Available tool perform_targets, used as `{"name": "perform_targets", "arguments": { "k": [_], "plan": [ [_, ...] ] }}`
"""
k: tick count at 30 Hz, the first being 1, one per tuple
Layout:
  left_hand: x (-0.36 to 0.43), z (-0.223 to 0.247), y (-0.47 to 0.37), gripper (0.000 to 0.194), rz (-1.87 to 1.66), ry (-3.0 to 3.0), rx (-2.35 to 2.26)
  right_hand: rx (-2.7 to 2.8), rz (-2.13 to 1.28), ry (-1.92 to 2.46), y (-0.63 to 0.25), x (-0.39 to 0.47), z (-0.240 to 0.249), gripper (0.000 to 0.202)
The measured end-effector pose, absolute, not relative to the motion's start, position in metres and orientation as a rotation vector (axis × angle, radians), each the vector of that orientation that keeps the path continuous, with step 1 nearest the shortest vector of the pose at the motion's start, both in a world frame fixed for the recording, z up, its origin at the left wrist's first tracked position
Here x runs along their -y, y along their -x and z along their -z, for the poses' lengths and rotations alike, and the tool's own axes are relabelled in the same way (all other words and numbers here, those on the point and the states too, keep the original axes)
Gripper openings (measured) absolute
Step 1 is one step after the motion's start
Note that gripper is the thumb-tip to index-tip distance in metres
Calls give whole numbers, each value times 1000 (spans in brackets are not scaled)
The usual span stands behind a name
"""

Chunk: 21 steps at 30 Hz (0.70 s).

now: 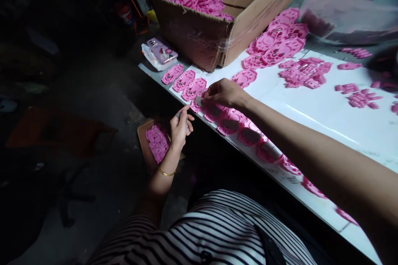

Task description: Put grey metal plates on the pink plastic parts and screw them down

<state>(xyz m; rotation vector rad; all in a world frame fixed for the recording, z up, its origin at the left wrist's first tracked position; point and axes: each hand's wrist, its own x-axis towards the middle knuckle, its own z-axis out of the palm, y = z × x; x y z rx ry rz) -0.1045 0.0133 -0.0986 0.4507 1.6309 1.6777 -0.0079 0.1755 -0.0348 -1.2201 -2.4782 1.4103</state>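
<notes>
My right hand point(223, 92) reaches across the table's front edge and pinches a small flat grey piece point(199, 101) over a pink plastic part point(195, 107). Beside the edge, lower and to the left, my left hand point(180, 126) is curled around small grey pieces, mostly hidden by the fingers. Pink parts lie in a row along the edge. To the right of my right hand, several carry a flat grey piece, such as the pink part point(228, 127). Those to the left, like the pink part point(184, 80), show small shiny bits instead.
A cardboard box point(199, 35) full of pink parts stands at the back, with a pile of pink parts point(276, 41) beside it. A phone point(162, 51) lies left of the box. Small pink pieces point(306, 72) are heaped on the white tabletop point(342, 128). Below sits a smaller box point(144, 143).
</notes>
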Motion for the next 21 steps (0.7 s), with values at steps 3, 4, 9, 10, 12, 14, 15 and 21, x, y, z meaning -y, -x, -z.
{"name": "perform_targets", "arguments": {
  "k": [3,4,9,10,12,14,15,21],
  "plan": [
    [-15,100,104,48,-1682,-454,-1614,2592,-1269,1254,9,-176,34,4],
    [-16,101,104,48,-1681,-451,-1611,2616,-1234,1260,9,-176,35,4],
    [-14,99,106,46,-1649,-440,-1595,2660,-1140,1273,11,-178,37,8],
    [-13,97,107,47,-1650,-428,-1580,2635,-1152,1269,11,-178,36,7],
    [-11,92,110,49,-1661,-395,-1518,2533,-1211,1217,9,-178,33,4],
    [-8,84,112,52,-1660,-370,-1436,2418,-1364,1089,6,-174,30,3],
    [-6,80,113,52,-1654,-364,-1404,2371,-1485,1003,4,-170,29,5],
    [-3,68,105,59,-1611,-447,-1400,2114,-2222,523,1,-133,27,45]
  ]
}}
